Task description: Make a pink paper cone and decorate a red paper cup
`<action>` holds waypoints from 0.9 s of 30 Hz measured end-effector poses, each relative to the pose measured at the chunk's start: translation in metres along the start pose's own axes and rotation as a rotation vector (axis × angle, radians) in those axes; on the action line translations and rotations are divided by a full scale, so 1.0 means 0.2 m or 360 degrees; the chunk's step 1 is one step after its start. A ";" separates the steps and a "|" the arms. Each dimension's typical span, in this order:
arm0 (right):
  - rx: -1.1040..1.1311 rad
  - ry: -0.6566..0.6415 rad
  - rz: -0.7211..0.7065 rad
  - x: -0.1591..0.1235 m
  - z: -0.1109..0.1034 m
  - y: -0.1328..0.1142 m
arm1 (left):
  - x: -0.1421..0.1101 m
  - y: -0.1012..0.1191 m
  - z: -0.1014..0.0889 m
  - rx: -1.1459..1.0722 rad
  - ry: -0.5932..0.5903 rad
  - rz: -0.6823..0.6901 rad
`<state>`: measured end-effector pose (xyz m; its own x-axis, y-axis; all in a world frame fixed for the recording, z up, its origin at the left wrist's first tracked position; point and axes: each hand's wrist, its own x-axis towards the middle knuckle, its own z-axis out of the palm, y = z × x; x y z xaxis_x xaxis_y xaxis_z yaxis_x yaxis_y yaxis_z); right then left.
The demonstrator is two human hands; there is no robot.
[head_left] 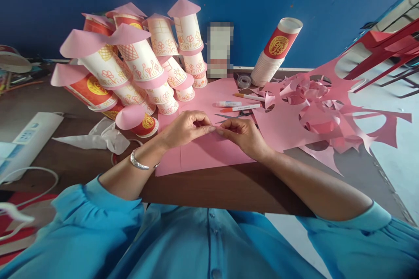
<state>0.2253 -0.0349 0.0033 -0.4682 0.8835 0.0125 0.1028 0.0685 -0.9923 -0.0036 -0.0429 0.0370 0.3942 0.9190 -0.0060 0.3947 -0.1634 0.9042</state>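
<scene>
My left hand (189, 129) and my right hand (244, 136) meet fingertip to fingertip over a pink paper sheet (209, 152). Both are closed in a pinch; what lies between the fingertips is too small to make out. Just beyond the right hand are scissors (244, 113), partly hidden by it. An orange-tipped marker (242, 107), a glue stick (228, 104) and another marker (249, 96) rest behind them. To the left stand several stacked paper cups (140, 63) with drawn flowers and pink cone tops (129, 32).
Cut pink paper scraps (314, 117) cover the right side. A tall stack of paper cups (275, 54) stands by the blue wall, with a tape roll (244, 81) beside it. A crumpled white wrapper (101, 137) and a white power strip (32, 139) lie left. Red chairs (382, 50) are far right.
</scene>
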 end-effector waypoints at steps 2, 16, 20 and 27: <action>-0.0066 -0.0011 -0.0002 0.00 0.00 -0.01 | 0.00 0.01 0.00 -0.0010 -0.0019 -0.0001; 0.0101 -0.0064 0.0069 0.00 -0.01 -0.01 | 0.00 0.01 0.00 -0.0148 -0.0001 -0.0047; 0.0056 -0.0067 0.0073 0.01 -0.01 0.00 | 0.00 0.00 0.01 -0.0222 0.0058 -0.0058; 0.0066 0.0003 0.0055 0.01 -0.02 -0.02 | 0.00 0.00 -0.01 -0.0292 -0.0005 -0.0130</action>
<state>0.2277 -0.0316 0.0075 -0.4632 0.8860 -0.0215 0.0822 0.0188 -0.9964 -0.0048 -0.0417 0.0370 0.3699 0.9253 -0.0836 0.2677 -0.0199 0.9633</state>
